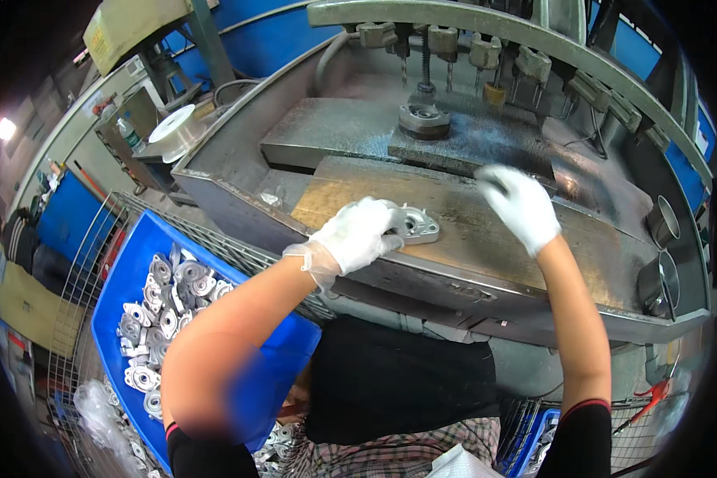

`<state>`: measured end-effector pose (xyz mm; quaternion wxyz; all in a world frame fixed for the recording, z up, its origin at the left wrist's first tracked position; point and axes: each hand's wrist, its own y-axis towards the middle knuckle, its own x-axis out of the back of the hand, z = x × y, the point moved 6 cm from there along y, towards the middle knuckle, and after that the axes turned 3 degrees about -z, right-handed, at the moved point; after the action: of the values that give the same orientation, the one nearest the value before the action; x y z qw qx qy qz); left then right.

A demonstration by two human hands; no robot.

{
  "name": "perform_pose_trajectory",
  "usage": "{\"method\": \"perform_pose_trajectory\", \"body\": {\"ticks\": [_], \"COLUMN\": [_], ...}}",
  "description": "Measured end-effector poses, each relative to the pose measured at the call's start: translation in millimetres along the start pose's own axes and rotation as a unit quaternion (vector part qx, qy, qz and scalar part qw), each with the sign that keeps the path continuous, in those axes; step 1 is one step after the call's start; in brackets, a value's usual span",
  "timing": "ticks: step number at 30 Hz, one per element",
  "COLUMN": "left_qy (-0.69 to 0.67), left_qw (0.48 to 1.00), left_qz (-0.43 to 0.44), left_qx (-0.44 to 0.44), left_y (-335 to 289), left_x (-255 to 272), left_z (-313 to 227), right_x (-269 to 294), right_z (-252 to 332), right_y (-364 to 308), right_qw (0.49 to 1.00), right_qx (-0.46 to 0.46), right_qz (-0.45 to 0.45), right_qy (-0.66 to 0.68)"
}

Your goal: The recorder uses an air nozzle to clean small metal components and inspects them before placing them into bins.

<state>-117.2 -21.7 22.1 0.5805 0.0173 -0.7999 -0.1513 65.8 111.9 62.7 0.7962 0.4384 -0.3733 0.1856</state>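
My left hand [355, 233], in a white glove, is closed on a silvery cast metal flange part [419, 226] at the front edge of the worn bench board [350, 187]. The part lies flat, with a round hollow and a bolt hole showing; my fingers hide its left end. My right hand [522, 209], also white-gloved, hovers over the board to the right, its fingers loosely curved and slightly blurred, with nothing visible in them. Beyond both hands, a dark round fixture [424, 121] sits on a raised metal block under a row of drill bits [449, 77].
To my left, a blue bin [283, 350] holds many similar castings and leans in a wire cart [76, 319]. Two metal cups [659, 285] stand at the bench's right side. The drill heads [484, 52] hang along a curved beam. A red-handled air gun [653, 392] hangs at lower right.
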Motion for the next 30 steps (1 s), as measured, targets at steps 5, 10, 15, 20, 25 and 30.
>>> {"method": "perform_pose_trajectory", "body": {"ticks": [5,10,15,20,25,30], "left_qy": [-0.020,0.034,0.055,0.070,0.083,-0.119], "left_qw": [1.000,0.999,0.997,0.996,0.993,0.991], "left_qz": [0.010,-0.013,-0.015,-0.020,-0.025,-0.061], "left_qx": [0.002,-0.026,-0.042,-0.057,-0.077,-0.003], "left_y": [5,7,6,6,7,-4], "left_x": [-4,-4,-6,-5,-8,-7], "left_z": [13,7,6,2,3,19], "right_x": [-64,-105,-115,-113,-74,-15], "right_z": [-10,-34,-35,-33,-21,2], "right_y": [108,151,159,164,143,50], "right_qw": [0.990,0.975,0.971,0.966,0.975,0.994], "right_qx": [-0.110,-0.177,-0.193,-0.187,-0.156,-0.029], "right_qz": [0.074,0.078,0.084,0.129,0.099,0.060], "right_qy": [-0.047,-0.107,-0.115,-0.120,-0.123,-0.088]}}
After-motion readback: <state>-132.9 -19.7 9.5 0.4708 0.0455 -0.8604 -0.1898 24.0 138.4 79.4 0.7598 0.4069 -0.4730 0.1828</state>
